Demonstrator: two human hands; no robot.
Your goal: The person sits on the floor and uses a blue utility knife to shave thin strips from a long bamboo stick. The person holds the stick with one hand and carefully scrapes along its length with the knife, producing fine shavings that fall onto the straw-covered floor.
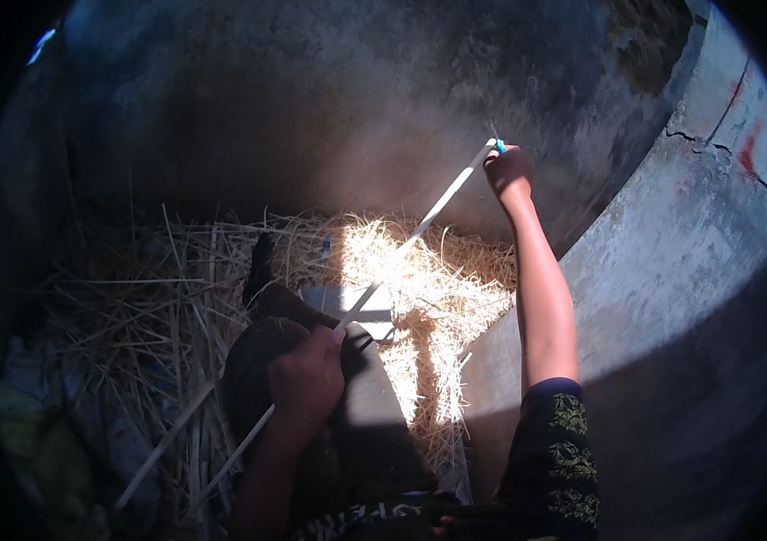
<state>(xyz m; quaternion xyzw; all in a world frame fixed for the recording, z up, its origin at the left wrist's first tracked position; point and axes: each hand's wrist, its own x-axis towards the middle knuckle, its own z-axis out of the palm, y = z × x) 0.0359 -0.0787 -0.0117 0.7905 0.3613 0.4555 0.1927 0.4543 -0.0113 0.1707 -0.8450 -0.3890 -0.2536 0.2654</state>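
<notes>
A long, thin, pale strip, which looks like split bamboo or cane, runs slantwise from the lower left to the upper right. My left hand is closed around it above my lap, and its lower end passes back beneath that forearm. With the arm stretched far out, my right hand is closed at the strip's far end. A small turquoise-coloured tool shows at those fingertips, mostly hidden by the hand; its exact kind is unclear.
Straw-like shavings cover the ground ahead, with longer loose strips at the left. A pale flat block lies beyond my legs. A dark wall rises behind, and a cracked concrete wall stands right.
</notes>
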